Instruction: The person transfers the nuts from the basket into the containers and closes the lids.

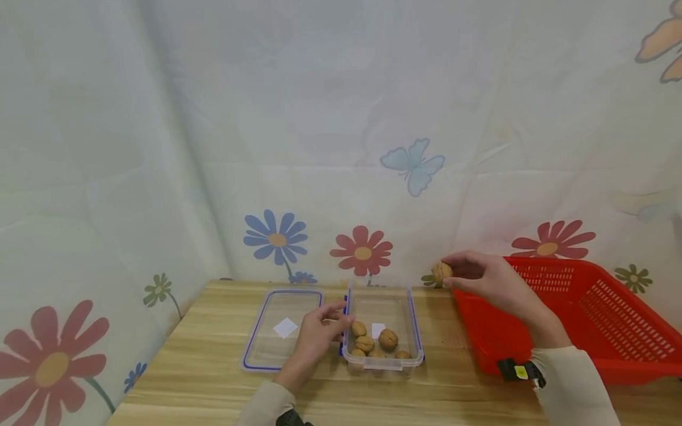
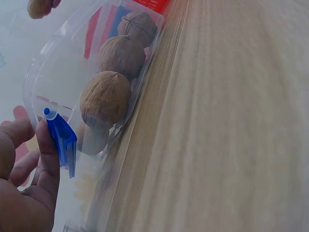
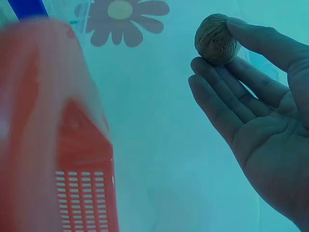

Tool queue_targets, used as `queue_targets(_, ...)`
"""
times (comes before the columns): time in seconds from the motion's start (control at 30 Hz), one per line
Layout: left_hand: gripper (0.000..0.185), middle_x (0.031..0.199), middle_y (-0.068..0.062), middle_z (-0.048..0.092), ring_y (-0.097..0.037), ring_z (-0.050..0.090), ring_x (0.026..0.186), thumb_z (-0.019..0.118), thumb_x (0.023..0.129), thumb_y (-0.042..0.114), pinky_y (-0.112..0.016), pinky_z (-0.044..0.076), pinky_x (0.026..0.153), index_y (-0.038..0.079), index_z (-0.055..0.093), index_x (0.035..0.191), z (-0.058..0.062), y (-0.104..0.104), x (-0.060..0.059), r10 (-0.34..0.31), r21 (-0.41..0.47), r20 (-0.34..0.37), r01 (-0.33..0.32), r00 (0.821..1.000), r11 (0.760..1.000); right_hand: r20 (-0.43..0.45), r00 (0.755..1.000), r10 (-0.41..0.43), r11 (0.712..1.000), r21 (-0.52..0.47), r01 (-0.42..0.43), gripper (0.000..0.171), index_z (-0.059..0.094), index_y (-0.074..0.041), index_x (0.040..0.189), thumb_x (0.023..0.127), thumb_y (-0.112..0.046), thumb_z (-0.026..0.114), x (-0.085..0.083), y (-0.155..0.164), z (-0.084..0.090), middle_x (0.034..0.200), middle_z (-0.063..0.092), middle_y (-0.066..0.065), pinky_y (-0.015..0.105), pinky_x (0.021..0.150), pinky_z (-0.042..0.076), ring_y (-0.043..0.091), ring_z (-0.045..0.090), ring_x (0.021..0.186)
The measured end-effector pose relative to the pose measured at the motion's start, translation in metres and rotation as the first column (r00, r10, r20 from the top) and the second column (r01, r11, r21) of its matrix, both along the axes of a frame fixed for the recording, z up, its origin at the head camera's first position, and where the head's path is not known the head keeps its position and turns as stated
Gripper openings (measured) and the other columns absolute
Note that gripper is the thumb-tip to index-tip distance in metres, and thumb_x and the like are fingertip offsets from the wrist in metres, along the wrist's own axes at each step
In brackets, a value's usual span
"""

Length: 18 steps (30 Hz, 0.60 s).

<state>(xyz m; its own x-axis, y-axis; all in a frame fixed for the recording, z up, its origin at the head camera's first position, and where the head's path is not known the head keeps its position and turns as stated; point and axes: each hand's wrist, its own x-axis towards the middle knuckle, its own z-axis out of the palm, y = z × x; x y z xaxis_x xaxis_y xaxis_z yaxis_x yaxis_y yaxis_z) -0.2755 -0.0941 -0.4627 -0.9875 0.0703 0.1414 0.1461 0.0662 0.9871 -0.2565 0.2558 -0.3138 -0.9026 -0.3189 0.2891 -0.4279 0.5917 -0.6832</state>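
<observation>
My right hand (image 1: 492,281) pinches a walnut (image 1: 441,272) between thumb and fingertips, held up above the left edge of the red basket. In the right wrist view the walnut (image 3: 217,39) sits at the fingertips, away from the palm. My left hand (image 1: 318,332) holds the left side of a clear plastic box (image 1: 417,331), with its fingers by the rim and a blue latch (image 2: 62,139). Several walnuts (image 1: 388,339) lie in the near part of this box. Through its wall in the left wrist view, walnuts (image 2: 106,98) show in a row.
A clear lid (image 1: 266,322) with a blue seal lies flat on the wooden table (image 1: 213,355), left of the box. To the right stands a red slotted basket (image 1: 565,316). Behind the table hangs a pale flower-print cloth (image 1: 330,118).
</observation>
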Motion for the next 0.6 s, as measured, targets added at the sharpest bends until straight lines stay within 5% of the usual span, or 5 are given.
queue_targets(0.6, 0.044, 0.102, -0.011, 0.069, -0.017, 0.069, 0.081, 0.081, 0.097, 0.015, -0.027, 0.063, 0.069, -0.004, 0.068, 0.135, 0.000, 0.001, 0.001, 0.002, 0.002, -0.003, -0.002, 1.000, 1.000, 0.097, 0.991, 0.090, 0.993, -0.088, -0.081, 0.046, 0.070, -0.003, 0.134, 0.095, -0.023, 0.083, 0.007, -0.035, -0.030, 0.124, 0.073, 0.012, 0.031, 0.090, 0.062, 0.030, 0.071, 0.110)
